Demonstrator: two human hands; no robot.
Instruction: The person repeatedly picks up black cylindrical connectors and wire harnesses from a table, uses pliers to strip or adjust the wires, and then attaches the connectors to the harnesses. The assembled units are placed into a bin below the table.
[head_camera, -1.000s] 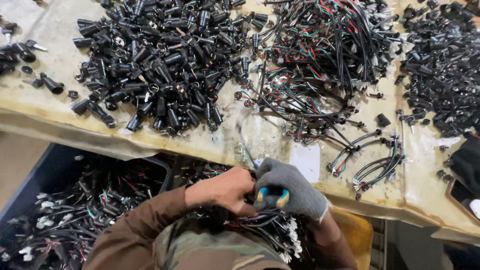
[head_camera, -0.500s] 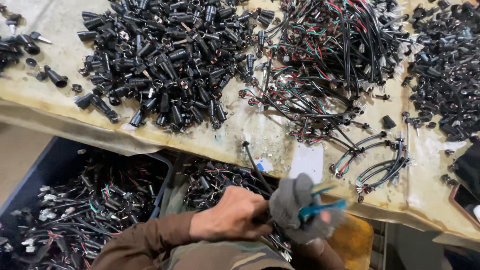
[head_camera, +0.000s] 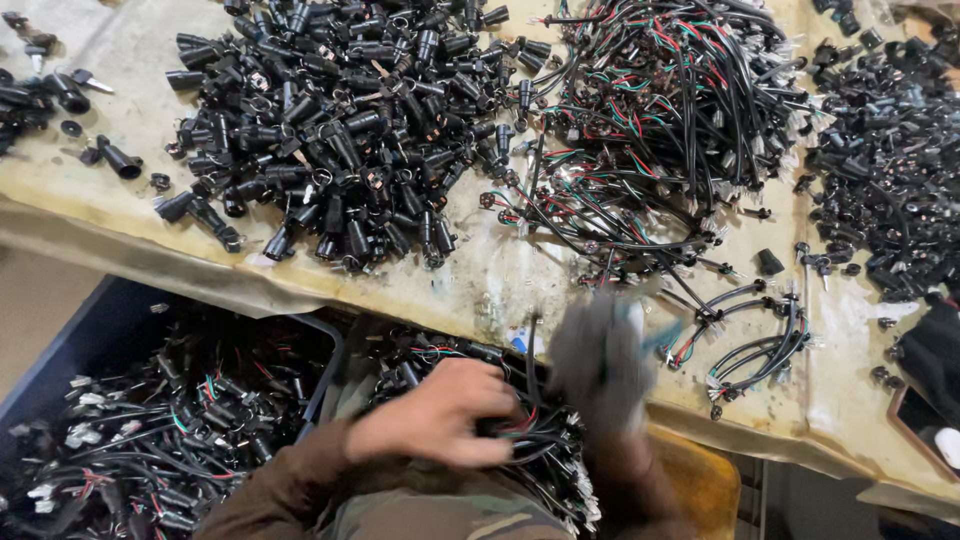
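Below the counter edge, near the body, left hand is bare, palm down, fingers curled over a bundle of black wire harnesses in the lap; it grips or presses them, which of the two cannot be told. Right hand, in a grey glove, is motion-blurred just beside the left, raised at the counter's front edge; something teal shows at its far side, and whether the fingers are closed on anything cannot be told. Hands sit close together, not touching. Left of the left hand: a dark bin holding more harnesses with white connector ends, its rim just under the counter's overhang. Beyond both hands, on the counter: a large heap of black cylindrical connectors ahead-left, a tangle of cables with red and green cores straight ahead, another black parts pile far right. A few looped cable pieces lie just right of the right hand, near the edge. Bare counter strip runs along the front edge only; room between heaps is narrow.
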